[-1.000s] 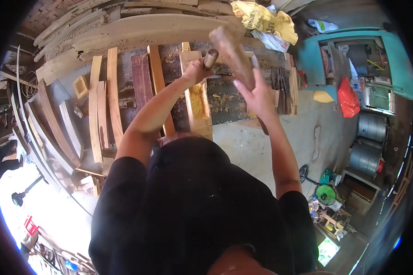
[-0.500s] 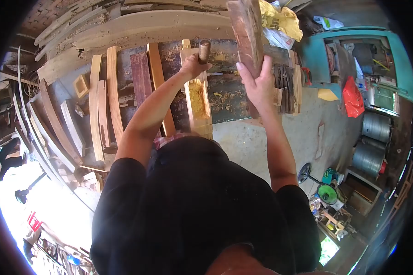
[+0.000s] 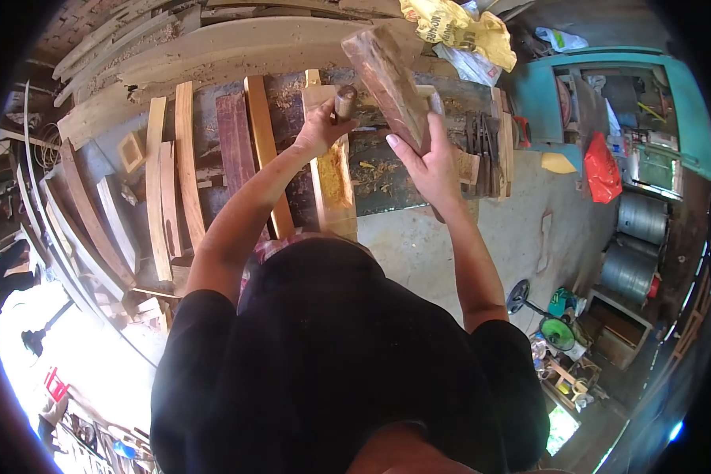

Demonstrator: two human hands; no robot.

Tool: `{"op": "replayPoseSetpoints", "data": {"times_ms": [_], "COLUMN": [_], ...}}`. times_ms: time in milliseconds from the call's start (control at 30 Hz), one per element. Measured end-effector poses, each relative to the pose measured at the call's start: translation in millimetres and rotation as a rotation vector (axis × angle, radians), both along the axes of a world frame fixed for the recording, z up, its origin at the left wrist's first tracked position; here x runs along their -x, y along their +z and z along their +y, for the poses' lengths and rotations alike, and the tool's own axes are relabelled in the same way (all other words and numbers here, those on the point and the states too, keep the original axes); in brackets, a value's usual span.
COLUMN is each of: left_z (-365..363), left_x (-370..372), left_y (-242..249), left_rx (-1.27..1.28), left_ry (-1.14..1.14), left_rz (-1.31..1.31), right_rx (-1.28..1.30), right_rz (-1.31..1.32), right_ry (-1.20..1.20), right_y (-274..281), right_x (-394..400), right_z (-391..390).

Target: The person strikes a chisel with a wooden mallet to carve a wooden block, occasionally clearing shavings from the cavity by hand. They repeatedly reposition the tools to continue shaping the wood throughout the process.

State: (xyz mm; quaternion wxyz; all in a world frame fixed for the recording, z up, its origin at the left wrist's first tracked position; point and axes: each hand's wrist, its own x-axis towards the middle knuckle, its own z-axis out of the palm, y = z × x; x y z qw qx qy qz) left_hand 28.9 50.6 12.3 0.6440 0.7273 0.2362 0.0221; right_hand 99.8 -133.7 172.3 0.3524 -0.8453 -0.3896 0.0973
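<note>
My left hand (image 3: pixel 319 131) is closed round the chisel (image 3: pixel 345 101), whose round wooden handle points up; its blade is hidden below the hand. Under it lies a pale timber piece (image 3: pixel 321 178) with a rough yellowish hollow (image 3: pixel 336 180) cut along it. My right hand (image 3: pixel 433 164) grips the lower part of a thick, rough wooden mallet (image 3: pixel 389 83), a plain block of wood. The mallet is raised and tilted left, its upper end above and right of the chisel handle, apart from it.
Dark and light wooden strips (image 3: pixel 188 158) lie across the bench left of the work. Several narrow dark tools (image 3: pixel 484 150) lie to the right. Wood shavings (image 3: pixel 383 164) are scattered on the bench top (image 3: pixel 387 193). A yellow bag (image 3: pixel 462 31) lies behind, and a teal cabinet (image 3: pixel 541 103) stands right.
The mallet's upper end has swung left and down toward the chisel handle, with my right hand shifting slightly left. My left hand stays on the chisel; the whole view has shifted a little.
</note>
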Motion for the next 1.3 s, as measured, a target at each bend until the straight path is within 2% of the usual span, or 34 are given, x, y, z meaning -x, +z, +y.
{"op": "replayPoseSetpoints", "data": {"times_ms": [67,133,200,267,300,367,467,533,567,600,633,700,800,867,900,933,1000,1067,1133,1300], "left_z": [-5.3,-10.8,-18.7,-22.8,-24.0,-20.0,-14.9,-14.3,-14.7,-13.2,-12.0,-12.4,-0.7,-9.8,-6.3,-5.2,-2.4,-0.9,-2.4,-8.7], "left_x": [1.4,0.7,-0.9,0.5,0.8,0.7,-0.7,-3.5,-5.2,-8.8,-12.8,-18.5,-17.3,-7.5,-6.2,-6.6,-7.7,-5.9,-2.9,4.0], "left_y": [4.2,-1.3,-17.3,-17.9,-17.4,-17.1,-0.9,1.0,2.3,13.7,21.0,-11.4,-9.2,-7.3,5.6,6.5,7.4,5.3,4.1,18.7], "left_rx": [-0.076,-0.150,-0.203,-0.212,-0.225,-0.174,-0.158,-0.185,-0.186,-0.186,-0.187,-0.209,-0.279,-0.260,-0.149,-0.146,-0.250,-0.236,-0.260,-0.292], "left_ry": [-0.011,-0.026,0.031,0.044,0.057,0.060,0.061,-0.010,-0.017,-0.050,-0.083,-0.112,-0.206,-0.091,-0.121,-0.129,-0.099,-0.097,-0.095,-0.126], "left_rz": [-0.032,-0.058,-0.209,-0.257,-0.301,-0.237,-0.135,-0.126,-0.121,-0.052,0.013,-0.013,-0.003,-0.122,-0.150,-0.145,-0.167,-0.177,-0.245,-0.164], "right_rx": [-0.022,-0.219,-0.276,-0.140,0.054,0.092,0.135,-0.084,-0.180,-0.183,-0.050,0.262,0.278,0.236,0.145,0.049,0.052,0.029,-0.015,-0.101], "right_rz": [-0.066,-0.164,-0.180,-0.202,-0.079,-0.032,0.014,-0.043,0.067,0.068,0.073,-0.010,-0.028,0.093,0.168,0.233,0.212,0.093,0.106,0.177], "right_ry": [0.000,-0.027,-0.043,-0.055,-0.034,-0.044,-0.055,-0.118,-0.160,-0.166,-0.116,-0.008,-0.003,-0.053,-0.103,-0.153,-0.165,-0.115,-0.107,-0.165], "right_y": [18.2,30.1,13.4,-7.6,-21.2,-43.8,-26.9,-11.4,-12.7,-18.5,-28.7,-47.4,-44.1,-37.8,-36.3,-34.0,-28.1,-22.9,-13.3,22.1], "right_x": [7.6,15.8,14.5,13.1,8.8,4.6,-0.8,2.9,4.2,1.5,-3.4,-13.6,-11.0,-4.7,-1.8,-1.4,-0.5,-0.1,2.4,9.1], "right_z": [4.3,7.6,0.9,-9.1,-14.9,-26.1,-21.1,-15.7,-13.5,-13.6,-15.6,-19.9,-28.0,-29.2,-29.8,-29.1,-29.2,-29.8,-27.5,-19.0]}}
